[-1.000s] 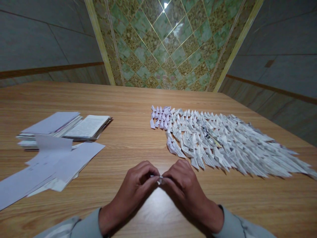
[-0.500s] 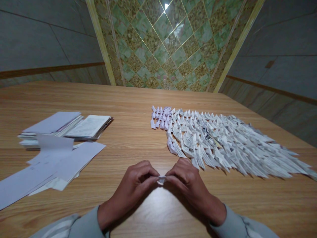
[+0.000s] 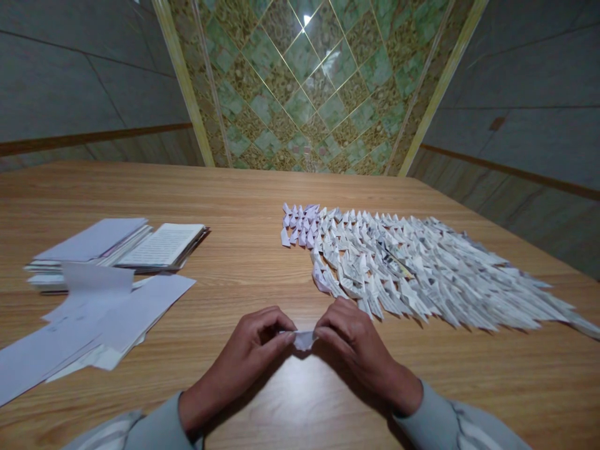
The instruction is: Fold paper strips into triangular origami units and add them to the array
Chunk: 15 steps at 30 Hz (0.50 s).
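Between my left hand (image 3: 248, 347) and my right hand (image 3: 354, 347) a small folded piece of white paper (image 3: 304, 340) is pinched by the fingertips of both. Its ends are partly hidden by my fingers. Beyond my right hand lies a large spread of interlocking folded paper triangles (image 3: 403, 272), mostly printed paper, with a small lilac patch (image 3: 297, 226) at the far left end. The nearest points of the spread are a short way from my right fingers, not touching them.
On the left of the wooden table (image 3: 234, 194) are loose pale lilac sheets (image 3: 126, 315) overlapping a stack of paper and an open printed booklet (image 3: 162, 245). The table's far edge meets tiled walls with a green patterned panel.
The paper piece now shows wider between my fingertips, and my hands have drawn slightly apart. The view has tilted a little, so the table items sit slightly differently in the picture.
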Motion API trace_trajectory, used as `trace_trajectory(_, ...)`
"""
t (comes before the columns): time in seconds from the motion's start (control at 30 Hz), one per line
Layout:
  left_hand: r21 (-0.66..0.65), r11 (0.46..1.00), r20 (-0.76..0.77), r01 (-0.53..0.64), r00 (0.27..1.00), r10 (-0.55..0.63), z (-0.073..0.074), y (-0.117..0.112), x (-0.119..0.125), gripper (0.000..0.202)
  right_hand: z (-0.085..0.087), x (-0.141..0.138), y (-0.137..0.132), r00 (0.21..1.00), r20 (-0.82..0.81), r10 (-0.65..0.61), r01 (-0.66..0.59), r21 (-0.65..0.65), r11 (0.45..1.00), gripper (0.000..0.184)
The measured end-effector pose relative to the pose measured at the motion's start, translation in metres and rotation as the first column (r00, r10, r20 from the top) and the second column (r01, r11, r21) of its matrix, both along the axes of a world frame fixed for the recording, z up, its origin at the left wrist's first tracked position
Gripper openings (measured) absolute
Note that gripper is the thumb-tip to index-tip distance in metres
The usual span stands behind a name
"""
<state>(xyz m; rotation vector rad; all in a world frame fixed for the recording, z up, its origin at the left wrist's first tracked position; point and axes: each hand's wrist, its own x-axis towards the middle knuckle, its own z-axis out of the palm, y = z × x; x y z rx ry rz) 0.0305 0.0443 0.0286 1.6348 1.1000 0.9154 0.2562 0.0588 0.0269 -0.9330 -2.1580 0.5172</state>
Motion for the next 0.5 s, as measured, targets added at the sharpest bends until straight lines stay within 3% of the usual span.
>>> trace_trajectory(0.13, -0.21, 0.978, 0.201, 0.009, 0.979, 0.035, -0.008, 0.002, 0.006, 0.022, 0.001, -0.003, -0.002, 0.994, -0.08, -0.068, 0.063, -0.059, 0.996, 0.04)
trace_trajectory(0.23, -0.29, 0.957, 0.279, -0.026, 0.954, 0.111, -0.013, 0.003, 0.01, 0.023, 0.001, -0.008, -0.005, 0.983, -0.136, -0.119, 0.108, -0.086, 0.99, 0.035)
trace_trajectory(0.33, -0.278, 0.959, 0.286, -0.059, 0.948, 0.142, -0.013, 0.003, 0.01, 0.02, 0.001, -0.011, -0.009, 0.98, -0.158, -0.123, 0.106, -0.11, 0.988, 0.032)
trace_trajectory(0.5, -0.105, 0.994, 0.19, -0.017, 0.981, 0.037, -0.012, -0.001, 0.005, 0.017, 0.002, -0.01, -0.009, 0.986, -0.142, -0.082, 0.063, -0.132, 0.989, 0.019)
